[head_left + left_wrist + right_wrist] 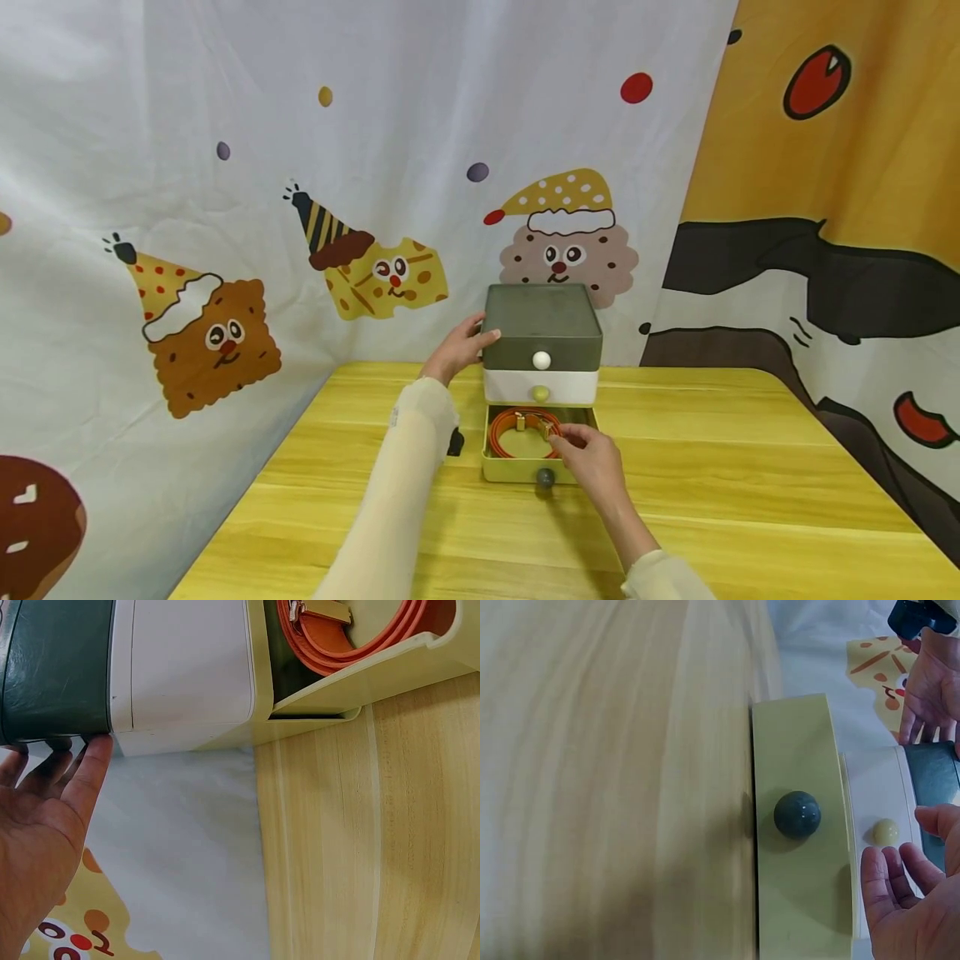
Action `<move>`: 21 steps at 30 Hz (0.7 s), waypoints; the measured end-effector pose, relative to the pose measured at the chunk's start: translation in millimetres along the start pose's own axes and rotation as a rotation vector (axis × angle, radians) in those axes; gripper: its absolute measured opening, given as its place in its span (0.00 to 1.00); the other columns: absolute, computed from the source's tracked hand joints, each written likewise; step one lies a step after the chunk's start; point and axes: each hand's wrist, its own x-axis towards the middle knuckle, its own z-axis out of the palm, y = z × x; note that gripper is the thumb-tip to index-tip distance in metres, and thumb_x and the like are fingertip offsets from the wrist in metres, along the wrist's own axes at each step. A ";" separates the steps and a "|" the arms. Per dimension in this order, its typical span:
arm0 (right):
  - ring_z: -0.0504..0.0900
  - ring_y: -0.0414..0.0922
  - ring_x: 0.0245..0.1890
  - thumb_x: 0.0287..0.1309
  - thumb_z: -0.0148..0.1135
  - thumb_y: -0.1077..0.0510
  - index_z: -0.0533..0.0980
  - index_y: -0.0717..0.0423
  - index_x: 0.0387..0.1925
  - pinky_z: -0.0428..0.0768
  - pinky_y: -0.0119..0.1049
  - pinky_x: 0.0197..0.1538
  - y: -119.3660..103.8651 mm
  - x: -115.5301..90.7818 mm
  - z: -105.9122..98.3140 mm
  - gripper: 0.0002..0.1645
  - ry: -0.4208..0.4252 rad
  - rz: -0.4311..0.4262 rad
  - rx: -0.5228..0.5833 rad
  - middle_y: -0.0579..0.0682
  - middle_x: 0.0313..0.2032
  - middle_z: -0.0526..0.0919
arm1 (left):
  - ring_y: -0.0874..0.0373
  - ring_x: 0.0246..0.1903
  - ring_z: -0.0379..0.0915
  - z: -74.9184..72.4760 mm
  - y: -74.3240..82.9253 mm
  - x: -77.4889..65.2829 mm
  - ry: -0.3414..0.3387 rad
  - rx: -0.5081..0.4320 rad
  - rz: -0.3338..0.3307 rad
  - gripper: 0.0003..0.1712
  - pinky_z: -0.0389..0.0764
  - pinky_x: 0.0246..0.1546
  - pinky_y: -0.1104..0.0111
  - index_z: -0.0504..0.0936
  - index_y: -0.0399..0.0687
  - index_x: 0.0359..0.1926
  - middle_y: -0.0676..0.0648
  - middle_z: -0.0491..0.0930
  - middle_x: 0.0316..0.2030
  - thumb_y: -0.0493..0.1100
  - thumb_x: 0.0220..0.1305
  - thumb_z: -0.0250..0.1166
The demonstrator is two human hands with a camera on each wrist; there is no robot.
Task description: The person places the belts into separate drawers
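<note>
A small three-drawer box [542, 310] has a dark green top drawer, a white middle drawer [517, 386] and a yellow-green bottom drawer [517, 471], which is pulled out. Inside the bottom drawer lies a coiled orange belt [498, 429] with gold-coloured buckle parts. My left hand [454, 350] rests against the left side of the green drawer, its fingers extended along it in the left wrist view. Over the bottom drawer's right side is my right hand [596, 462], fingertips at the belt's buckle. In the right wrist view its thumb and loosely bent fingers stand apart, with nothing visible between them.
The box stands at the back of a wood-grain table [712, 475]. Behind hangs a white curtain [420, 83] with cartoon prints. Round knobs, such as the dark one [797, 815], stick out from the drawer fronts. A small black object [455, 442] shows beside the left sleeve.
</note>
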 end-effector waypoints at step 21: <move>0.80 0.44 0.37 0.56 0.72 0.58 0.84 0.61 0.41 0.80 0.34 0.36 14.7 -20.1 -1.7 0.13 -0.077 -0.035 -0.034 0.48 0.36 0.84 | 0.47 0.73 0.52 0.6 -1.0 0.5 0.008 0.008 -0.002 0.41 0.69 0.64 0.50 0.51 0.58 0.79 0.45 0.47 0.77 0.54 0.72 0.60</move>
